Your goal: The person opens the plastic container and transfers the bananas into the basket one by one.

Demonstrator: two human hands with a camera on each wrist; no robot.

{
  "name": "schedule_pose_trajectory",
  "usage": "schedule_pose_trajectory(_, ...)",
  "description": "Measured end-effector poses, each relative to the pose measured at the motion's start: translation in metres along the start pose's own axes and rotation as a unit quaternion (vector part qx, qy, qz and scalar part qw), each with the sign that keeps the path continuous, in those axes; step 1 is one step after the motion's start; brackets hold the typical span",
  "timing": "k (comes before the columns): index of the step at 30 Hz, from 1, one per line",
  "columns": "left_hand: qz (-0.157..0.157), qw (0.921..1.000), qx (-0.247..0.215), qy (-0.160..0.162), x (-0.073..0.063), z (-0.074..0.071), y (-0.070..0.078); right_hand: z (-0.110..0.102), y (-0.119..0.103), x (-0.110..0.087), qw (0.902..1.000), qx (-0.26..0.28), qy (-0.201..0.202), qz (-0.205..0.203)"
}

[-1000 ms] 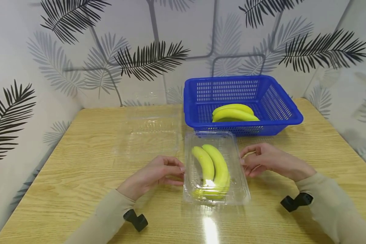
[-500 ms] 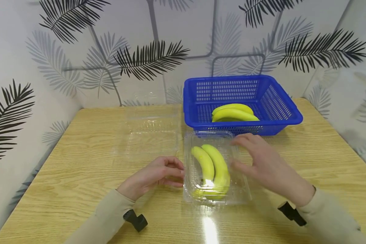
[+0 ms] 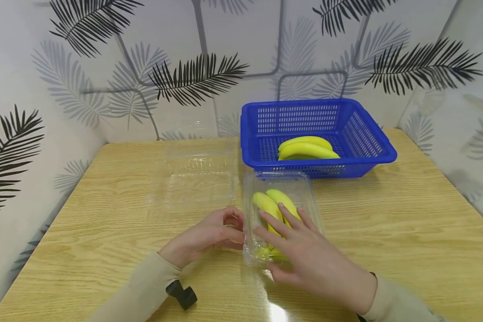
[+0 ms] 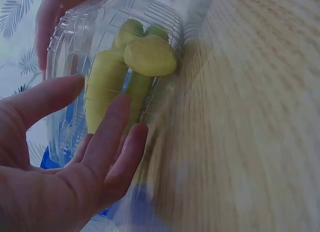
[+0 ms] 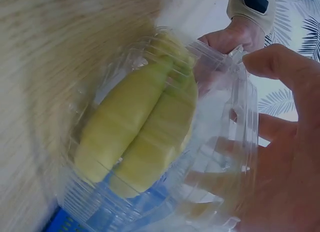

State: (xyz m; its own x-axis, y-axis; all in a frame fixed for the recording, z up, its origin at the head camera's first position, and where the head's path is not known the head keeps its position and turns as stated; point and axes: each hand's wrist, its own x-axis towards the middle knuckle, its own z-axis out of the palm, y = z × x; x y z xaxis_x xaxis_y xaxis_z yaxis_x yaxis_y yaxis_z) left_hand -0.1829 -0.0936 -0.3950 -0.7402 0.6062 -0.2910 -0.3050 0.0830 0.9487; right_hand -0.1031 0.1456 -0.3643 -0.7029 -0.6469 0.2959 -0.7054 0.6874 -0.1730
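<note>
A clear plastic clamshell container (image 3: 314, 201) stands on the table with its lid down, and two bananas (image 3: 265, 203) lie inside. My left hand (image 3: 209, 235) is at its left side; in the left wrist view, the extended fingers (image 4: 107, 132) lie against or very near the clear wall. Over the front part of the lid, my right hand (image 3: 314, 259) is spread flat with straight fingers. It covers the container's front right corner and part of the bananas in the head view. Through the clear wall, the right wrist view shows the bananas (image 5: 122, 112) side by side.
Behind the container stands a blue slotted basket (image 3: 318, 167) holding more bananas (image 3: 307, 151). A second clear container (image 3: 201, 179), its lid raised, sits at the back left of the wooden table (image 3: 104, 223). A patterned wall (image 3: 257, 89) closes off the back.
My right hand has left the container's right side, swung up over its far right corner, and come down across the front of the lid. The left hand has stayed at the left side.
</note>
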Motion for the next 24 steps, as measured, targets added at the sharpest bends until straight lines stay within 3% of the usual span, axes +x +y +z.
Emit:
schedule_pose_trajectory(4, 0.003, 1.0000, -0.004, -0.004, 0.000, 0.002, 0.000, 0.001, -0.002, 0.001, 0.9994, -0.025, 0.018, -0.017)
schedule_pose_trajectory(9, 0.012, 0.9998, 0.010, -0.012, -0.002, 0.005, 0.001, 0.007, -0.004, 0.005, 0.9924, -0.048, 0.077, -0.083)
schedule_pose_trajectory(13, 0.020, 0.9995, 0.019, -0.013, -0.003, 0.007, 0.001, 0.011, -0.008, 0.006, 0.9875, -0.059, 0.089, -0.116)
schedule_pose_trajectory(19, 0.017, 0.9995, 0.025, -0.011, -0.004, 0.008, 0.002, 0.012, -0.009, 0.007, 0.9897, -0.036, 0.089, -0.106)
schedule_pose_trajectory(24, 0.013, 0.9995, 0.025, -0.013, -0.005, 0.009, 0.003, 0.006, -0.005, 0.007, 0.9956, 0.006, 0.055, -0.076)
